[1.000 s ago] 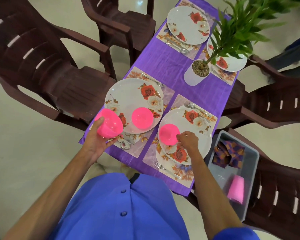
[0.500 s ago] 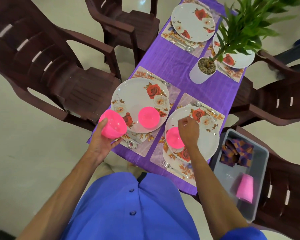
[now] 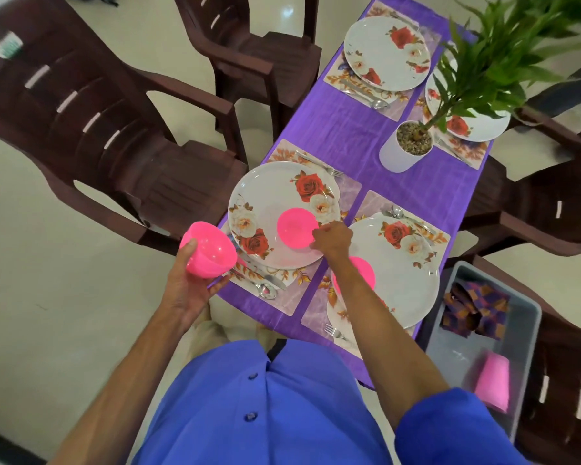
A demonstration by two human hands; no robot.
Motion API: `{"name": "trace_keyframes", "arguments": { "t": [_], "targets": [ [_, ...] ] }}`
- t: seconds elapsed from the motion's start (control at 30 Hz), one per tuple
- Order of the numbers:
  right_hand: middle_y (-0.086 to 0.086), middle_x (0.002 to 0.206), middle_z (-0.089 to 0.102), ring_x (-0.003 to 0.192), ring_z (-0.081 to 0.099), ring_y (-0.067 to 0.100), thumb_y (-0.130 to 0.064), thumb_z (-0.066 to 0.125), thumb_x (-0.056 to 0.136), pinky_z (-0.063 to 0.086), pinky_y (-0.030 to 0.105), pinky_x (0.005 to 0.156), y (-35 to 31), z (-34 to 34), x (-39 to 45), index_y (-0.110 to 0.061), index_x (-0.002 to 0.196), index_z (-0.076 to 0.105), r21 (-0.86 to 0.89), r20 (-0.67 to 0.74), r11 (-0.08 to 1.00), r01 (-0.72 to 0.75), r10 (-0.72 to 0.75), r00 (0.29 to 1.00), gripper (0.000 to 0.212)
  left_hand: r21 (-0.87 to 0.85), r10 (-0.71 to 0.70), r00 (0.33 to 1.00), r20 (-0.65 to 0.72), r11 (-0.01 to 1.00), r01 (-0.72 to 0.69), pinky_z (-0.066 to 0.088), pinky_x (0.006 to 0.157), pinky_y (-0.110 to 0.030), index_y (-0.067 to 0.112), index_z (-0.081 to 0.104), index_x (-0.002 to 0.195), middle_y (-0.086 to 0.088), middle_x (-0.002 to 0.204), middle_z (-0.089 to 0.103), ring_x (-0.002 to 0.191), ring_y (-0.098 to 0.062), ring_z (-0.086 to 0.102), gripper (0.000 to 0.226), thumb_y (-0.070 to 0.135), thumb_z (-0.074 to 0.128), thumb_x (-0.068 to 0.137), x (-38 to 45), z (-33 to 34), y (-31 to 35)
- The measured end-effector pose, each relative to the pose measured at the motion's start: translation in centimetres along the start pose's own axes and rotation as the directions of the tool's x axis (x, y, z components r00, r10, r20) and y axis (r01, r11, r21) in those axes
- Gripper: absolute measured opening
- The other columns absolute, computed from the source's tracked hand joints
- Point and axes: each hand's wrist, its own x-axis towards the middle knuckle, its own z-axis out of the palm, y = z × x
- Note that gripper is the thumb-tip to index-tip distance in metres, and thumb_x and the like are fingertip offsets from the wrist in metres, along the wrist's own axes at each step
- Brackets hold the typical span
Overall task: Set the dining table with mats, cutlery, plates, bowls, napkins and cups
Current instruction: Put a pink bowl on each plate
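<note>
The left hand (image 3: pixel 195 283) holds a stack of pink bowls (image 3: pixel 210 250) off the near-left corner of the worktop (image 3: pixel 342 139), its grip wrapped around the underside with the thumb on the rim. The right hand (image 3: pixel 332 239) reaches across to the near-left plate (image 3: pixel 282 213), its fingers curled at the edge of the pink bowl (image 3: pixel 296 228) that sits on it; whether that grip actually pinches the rim or only touches it, I cannot tell. A second bowl (image 3: pixel 363 273) sits on the near-right plate (image 3: pixel 396 270), partly hidden under the right forearm. The likeliest trouble is that forearm: it passes low over the second bowl, and a careless pull back could drag it off centre or slide it across the smooth plate. The bowl under the right fingers looks light and could skate toward the spoon (image 3: pixel 265 290) if nudged sideways. The stack in the left hand hangs over the floor, tilted, so a slack grip could drop it. The two far plates (image 3: pixel 386 52) have no bowls yet, and reaching for them risks brushing the potted plant (image 3: pixel 413 142). Napkins (image 3: pixel 473 310) and a pink cup (image 3: pixel 492 385) wait in the grey bin (image 3: pixel 530 333).
</note>
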Motion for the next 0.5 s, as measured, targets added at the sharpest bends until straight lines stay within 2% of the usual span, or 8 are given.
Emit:
{"name": "trace_keyframes", "arguments": {
  "t": [0.07,0.17,0.2,0.23,0.3,0.37,0.43,0.5],
  "targets": [
    [-0.009,0.045,0.064,0.056,0.057,0.003,-0.013,0.07,0.085,0.058,0.028,0.084,-0.8,-0.6,1.1,-0.003,0.085,0.081,0.03,-0.03,0.999,-0.036,0.037,0.999,0.015,-0.005,0.004,1.0,-0.013,1.0,-0.004,0.063,0.08,-0.043,0.027,0.05,0.144,-0.015,0.144,0.058,0.129,-0.037,0.062,0.07,0.053,0.071,0.083,0.2,-0.3,0.2],
    [-0.007,0.041,0.058,0.047,0.059,0.006,-0.013,0.073,0.088,0.047,0.009,0.051,-2.0,-1.7,2.5,-0.006,0.075,0.071,0.082,-0.002,0.994,-0.072,0.073,0.997,0.015,-0.006,0.005,1.0,-0.023,1.0,-0.005,0.063,0.082,-0.045,0.03,0.051,0.139,-0.014,0.145,0.056,0.13,-0.037,0.061,0.062,0.052,0.071,0.085,0.5,-0.5,0.5],
    [-0.004,0.045,0.062,0.048,0.066,0.009,-0.011,0.072,0.088,0.047,0.01,0.045,-2.3,-2.1,2.8,-0.006,0.077,0.068,0.12,0.036,0.988,-0.101,0.098,0.995,0.014,-0.002,0.005,1.0,-0.025,1.0,-0.005,0.063,0.082,-0.045,0.031,0.052,0.138,-0.014,0.145,0.056,0.13,-0.037,0.061,0.06,0.052,0.072,0.085,0.5,-0.5,0.6],
    [0.003,0.057,0.071,0.057,0.073,0.016,-0.01,0.071,0.089,0.053,0.015,0.048,-2.5,-2.4,3.1,-0.006,0.082,0.069,0.195,0.096,0.971,-0.142,0.125,0.987,0.008,-0.001,0.0,1.0,-0.027,1.0,0.0,0.063,0.082,-0.045,0.031,0.052,0.137,-0.014,0.145,0.056,0.13,-0.036,0.061,0.062,0.052,0.074,0.083,0.6,-0.5,0.8],
    [0.016,0.085,0.078,0.071,0.078,0.027,-0.008,0.068,0.089,0.065,0.035,0.06,-2.5,-2.7,4.0,-0.003,0.096,0.073,0.286,0.176,0.936,-0.207,0.161,0.971,0.01,-0.002,-0.008,1.0,-0.03,1.0,0.008,0.063,0.084,-0.046,0.03,0.051,0.14,-0.013,0.145,0.056,0.131,-0.035,0.061,0.076,0.055,0.079,0.074,0.8,-0.5,1.3],
    [0.019,0.088,0.078,0.071,0.078,0.029,-0.008,0.067,0.09,0.065,0.037,0.06,-2.4,-2.4,4.5,0.001,0.102,0.073,0.304,0.177,0.925,-0.228,0.18,0.968,0.016,-0.007,-0.004,1.0,-0.028,1.0,0.004,0.063,0.086,-0.047,0.03,0.049,0.143,-0.013,0.146,0.055,0.131,-0.035,0.061,0.079,0.055,0.079,0.075,1.0,-0.7,1.7],
    [0.013,0.079,0.074,0.073,0.075,0.027,-0.013,0.064,0.094,0.057,0.023,0.056,-2.7,-2.0,3.9,0.001,0.099,0.071,0.212,0.066,0.957,-0.198,0.188,0.98,0.016,-0.012,-0.001,1.0,-0.029,1.0,0.001,0.063,0.085,-0.047,0.03,0.048,0.144,-0.013,0.146,0.055,0.131,-0.035,0.061,0.073,0.053,0.075,0.08,1.3,-1.0,2.1],
    [0.008,0.088,0.073,0.089,0.072,0.025,-0.018,0.062,0.097,0.048,0.023,0.064,-3.2,-1.5,2.7,-0.003,0.101,0.071,0.083,-0.167,0.986,-0.143,0.155,0.974,0.018,0.003,-0.008,1.0,-0.021,1.0,0.008,0.063,0.081,-0.046,0.028,0.049,0.145,-0.015,0.146,0.055,0.131,-0.036,0.061,0.08,0.055,0.078,0.076,1.4,-1.3,2.8]
  ]
}}
